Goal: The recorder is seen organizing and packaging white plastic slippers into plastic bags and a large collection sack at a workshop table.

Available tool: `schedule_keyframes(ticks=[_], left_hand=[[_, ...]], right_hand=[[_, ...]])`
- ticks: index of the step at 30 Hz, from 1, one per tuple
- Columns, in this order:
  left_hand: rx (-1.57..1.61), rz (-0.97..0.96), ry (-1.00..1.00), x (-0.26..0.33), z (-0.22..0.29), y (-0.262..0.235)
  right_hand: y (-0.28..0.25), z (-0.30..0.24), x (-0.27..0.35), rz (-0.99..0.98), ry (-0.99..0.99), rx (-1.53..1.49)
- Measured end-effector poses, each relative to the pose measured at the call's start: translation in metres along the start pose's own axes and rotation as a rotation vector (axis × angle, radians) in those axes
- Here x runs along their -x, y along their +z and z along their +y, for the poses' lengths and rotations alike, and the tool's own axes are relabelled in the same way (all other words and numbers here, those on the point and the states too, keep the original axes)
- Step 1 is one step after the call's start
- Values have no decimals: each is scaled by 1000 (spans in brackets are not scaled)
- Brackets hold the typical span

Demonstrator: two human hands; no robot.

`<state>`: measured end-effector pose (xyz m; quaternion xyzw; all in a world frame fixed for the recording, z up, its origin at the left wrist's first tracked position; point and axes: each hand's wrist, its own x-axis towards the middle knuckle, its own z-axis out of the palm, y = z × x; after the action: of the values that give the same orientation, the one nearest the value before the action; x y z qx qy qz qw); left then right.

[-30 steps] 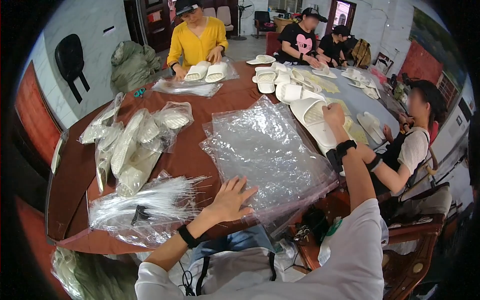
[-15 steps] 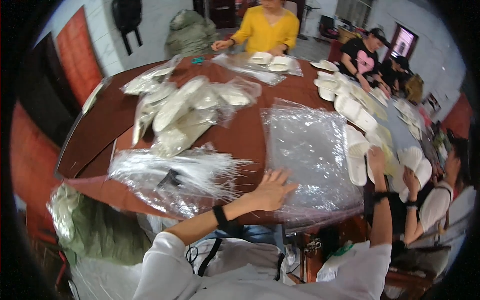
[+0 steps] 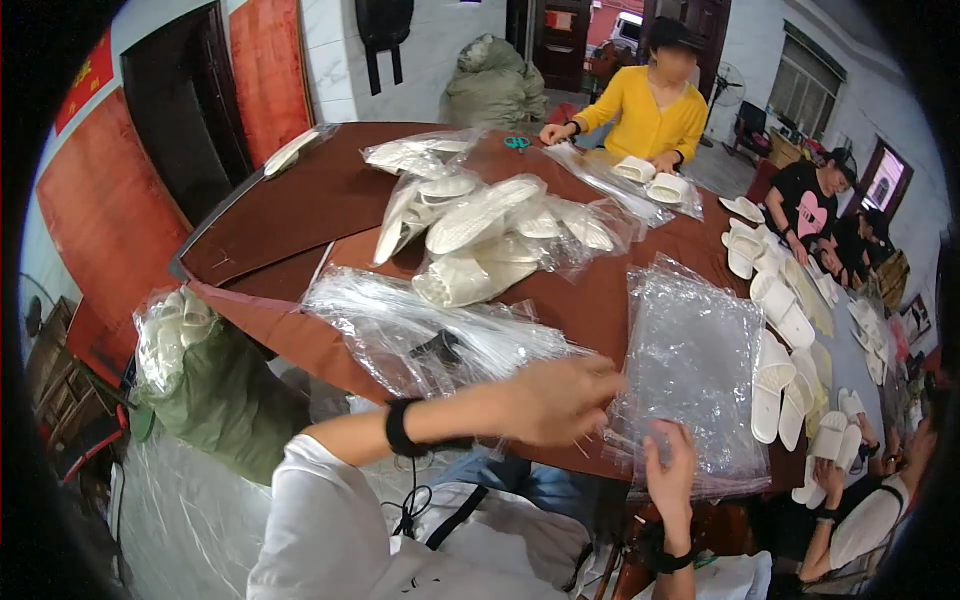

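Flat stack of clear plastic bags (image 3: 695, 350) sits just beyond the right hand (image 3: 668, 465), which is half open, nothing visible in it. Left hand (image 3: 555, 400) is loosely curled and blurry, so can't tell if it's holding anything. Bags look light, limp and slippery (probably clingy too), so I'd pinch one top layer at the near corner. Table (image 3: 275, 235) edge is close to the right hand; white slippers (image 3: 769, 385) crowd its far right, white strands (image 3: 490, 340) lie beyond the left.

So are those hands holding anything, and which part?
The right hand is open and holds nothing I can see. The left hand is blurred, so I can't tell.
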<state>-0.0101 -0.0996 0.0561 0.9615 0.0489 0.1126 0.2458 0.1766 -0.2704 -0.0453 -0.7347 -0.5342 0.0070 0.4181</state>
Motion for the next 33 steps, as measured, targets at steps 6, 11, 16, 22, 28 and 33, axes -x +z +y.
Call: schedule_keyframes(ticks=[6,11,16,22,28,33], left_hand=[[-504,190,-618,20,-110,-81],[-752,371,-752,47,-216,-79],[-715,492,-720,37,-246,-71],[-789,686,-548,21,-226,-106],[-824,952,-367,2,-164,-157],[-714,994,-439,-4,-109,-195]], right_hand=[[21,-7,0,-26,18,26],[24,-12,-1,-24,-2,15],[23,-6,1,1,-2,21],[24,1,2,-1,14,9],[24,1,3,-3,30,-13],[21,5,6,-12,72,-40]])
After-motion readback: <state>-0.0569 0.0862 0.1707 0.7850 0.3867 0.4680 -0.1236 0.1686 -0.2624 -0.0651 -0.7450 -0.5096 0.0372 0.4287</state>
